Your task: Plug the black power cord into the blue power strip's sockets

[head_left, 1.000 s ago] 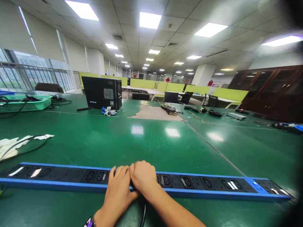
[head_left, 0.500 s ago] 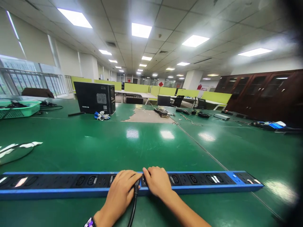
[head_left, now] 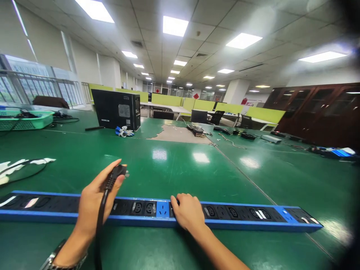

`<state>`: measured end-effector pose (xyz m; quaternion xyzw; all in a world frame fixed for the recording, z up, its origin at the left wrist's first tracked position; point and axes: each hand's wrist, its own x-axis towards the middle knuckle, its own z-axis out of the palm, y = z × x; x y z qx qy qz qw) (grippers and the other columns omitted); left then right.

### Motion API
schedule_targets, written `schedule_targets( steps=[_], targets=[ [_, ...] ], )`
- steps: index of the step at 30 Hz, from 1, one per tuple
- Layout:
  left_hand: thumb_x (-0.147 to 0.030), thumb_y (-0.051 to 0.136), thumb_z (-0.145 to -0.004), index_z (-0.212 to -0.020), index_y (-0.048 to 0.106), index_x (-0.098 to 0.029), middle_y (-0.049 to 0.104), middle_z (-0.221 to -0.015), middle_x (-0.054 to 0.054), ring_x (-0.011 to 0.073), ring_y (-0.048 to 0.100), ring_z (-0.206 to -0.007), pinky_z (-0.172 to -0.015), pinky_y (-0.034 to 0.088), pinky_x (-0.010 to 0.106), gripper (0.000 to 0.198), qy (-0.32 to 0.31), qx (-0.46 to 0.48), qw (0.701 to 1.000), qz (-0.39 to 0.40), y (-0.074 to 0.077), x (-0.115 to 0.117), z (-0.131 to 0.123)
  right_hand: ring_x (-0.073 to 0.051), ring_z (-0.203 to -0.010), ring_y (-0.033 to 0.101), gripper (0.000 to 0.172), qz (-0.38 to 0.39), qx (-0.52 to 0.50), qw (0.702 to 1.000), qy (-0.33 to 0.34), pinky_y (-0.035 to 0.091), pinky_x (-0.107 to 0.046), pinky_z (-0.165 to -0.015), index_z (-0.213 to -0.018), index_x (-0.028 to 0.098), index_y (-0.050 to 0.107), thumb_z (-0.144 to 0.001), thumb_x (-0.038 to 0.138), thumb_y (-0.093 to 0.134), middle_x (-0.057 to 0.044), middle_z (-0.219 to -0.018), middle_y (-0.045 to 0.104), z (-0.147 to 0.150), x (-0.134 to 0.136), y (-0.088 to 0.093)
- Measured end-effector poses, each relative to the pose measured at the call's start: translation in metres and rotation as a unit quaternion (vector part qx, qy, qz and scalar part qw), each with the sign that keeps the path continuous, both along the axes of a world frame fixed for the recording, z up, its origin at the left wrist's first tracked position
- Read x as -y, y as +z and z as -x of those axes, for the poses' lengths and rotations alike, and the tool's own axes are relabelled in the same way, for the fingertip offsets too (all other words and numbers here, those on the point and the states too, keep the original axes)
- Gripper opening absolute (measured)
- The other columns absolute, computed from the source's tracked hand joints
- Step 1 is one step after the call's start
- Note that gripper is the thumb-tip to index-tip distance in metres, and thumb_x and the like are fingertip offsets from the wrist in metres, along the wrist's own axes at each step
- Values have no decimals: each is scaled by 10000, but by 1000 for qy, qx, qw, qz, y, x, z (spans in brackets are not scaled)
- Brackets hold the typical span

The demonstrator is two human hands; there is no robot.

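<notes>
Clock is centred on the view, 12 straight ahead. Nearest: black cable [head_left: 99, 228] is running up from the bottom edge at 7 to the black plug [head_left: 116, 171]. Left hand [head_left: 97, 198], watch [head_left: 57, 257] on its wrist, is gripping that plug at 8, thumb and fingers closing on its body. Prongs are pointing roughly toward 3; the plug is hanging in the air, out of any socket. Right hand [head_left: 189, 213] is resting over the power strip [head_left: 230, 224] at 6, fingers bending over the far side; fingertips are hidden, so can't tell if they're gripping.

Strip is lying flat across the green table [head_left: 180, 176], from the left edge past 8 to about 4. Its blue socket [head_left: 162, 209] is showing just left of the right hand.

Farther: white item [head_left: 14, 168] is lying toward 9. Beyond it, green basket [head_left: 33, 122] is sitting at 9. Gloves [head_left: 124, 131] are lying at 9 too, just in front of the black computer tower [head_left: 112, 108]. Dark wooden cabinet [head_left: 312, 108] is standing at 3, and lime partitions [head_left: 166, 99] are lining the back around 12.
</notes>
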<state>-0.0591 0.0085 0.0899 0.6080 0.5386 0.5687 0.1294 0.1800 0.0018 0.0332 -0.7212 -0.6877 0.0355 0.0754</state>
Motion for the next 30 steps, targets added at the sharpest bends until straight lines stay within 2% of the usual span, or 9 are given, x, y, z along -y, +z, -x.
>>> schedule_targets(
  steps=[2, 4, 6, 8, 14, 20, 23, 26, 30],
  targets=[
    [-588, 554, -794, -1243, 546, -228, 720, -1080, 46, 234, 682, -982, -887, 537, 347, 575, -10, -53, 998, 33, -13, 0, 25, -244, -899, 643, 476, 2, 1, 1000, -2, 383, -344, -775, -829, 178, 711, -957, 391, 305, -124, -907, 720, 0, 0, 0],
    [-591, 547, -796, -1195, 555, -213, 732, -1036, 58, 232, 698, -930, -844, 552, 333, 550, -21, -90, 994, 57, -37, 2, 44, -243, -892, 642, 479, 3, 1, 1000, -3, 380, -341, -769, -819, 175, 708, -956, 398, 308, -126, -898, 718, 0, 0, 1],
    [-585, 549, -800, -1125, 599, -218, 736, -1023, 56, 227, 705, -900, -811, 560, 308, 493, -41, -128, 988, 79, -59, 5, 55, -238, -887, 640, 484, 2, 2, 1000, -3, 378, -338, -766, -813, 176, 705, -957, 408, 306, -124, -897, 718, 1, 1, 1],
    [-577, 552, -804, -1095, 631, -227, 737, -1022, 49, 224, 709, -887, -808, 560, 299, 462, -53, -150, 983, 90, -71, 8, 60, -234, -886, 639, 486, 1, 3, 1000, -4, 376, -335, -765, -814, 178, 702, -958, 417, 303, -119, -901, 718, 1, 1, 1],
    [-587, 537, -806, -1126, 639, -224, 734, -1037, 59, 239, 705, -903, -846, 549, 329, 494, -14, -154, 985, 76, -71, 8, 71, -232, -878, 641, 490, 2, 7, 1000, -6, 375, -330, -752, -797, 182, 696, -961, 421, 301, -108, -894, 717, 1, 1, 1],
    [-572, 516, -826, -1114, 635, -218, 731, -1037, 63, 238, 696, -912, -867, 538, 347, 471, -11, -179, 982, 64, -77, 9, 81, -229, -855, 644, 490, 0, 8, 1000, -5, 373, -326, -735, -777, 185, 693, -959, 422, 305, -103, -874, 718, 1, 1, 1],
    [-555, 501, -848, -1097, 642, -224, 729, -1028, 64, 238, 689, -917, -828, 549, 342, 438, -9, -195, 980, 41, -82, 9, 73, -232, -848, 642, 492, -2, 9, 1000, -5, 372, -329, -733, -775, 187, 691, -960, 425, 301, -103, -873, 718, 1, 2, 1],
    [-515, 505, -869, -1099, 647, -242, 726, -1019, 57, 229, 679, -918, -833, 542, 345, 385, -38, -228, 973, 16, -87, 8, 55, -232, -850, 642, 485, 0, 11, 1000, -7, 372, -326, -735, -769, 186, 688, -957, 426, 311, -101, -873, 717, 2, 2, 1],
    [-469, 496, -889, -1122, 645, -235, 722, -1029, 69, 230, 672, -923, -847, 535, 362, 362, -53, -264, 963, 2, -87, 9, 33, -232, -855, 642, 485, 4, 9, 1000, -8, 376, -323, -743, -771, 182, 689, -957, 421, 310, -105, -878, 717, 2, 2, 1]
  ],
)
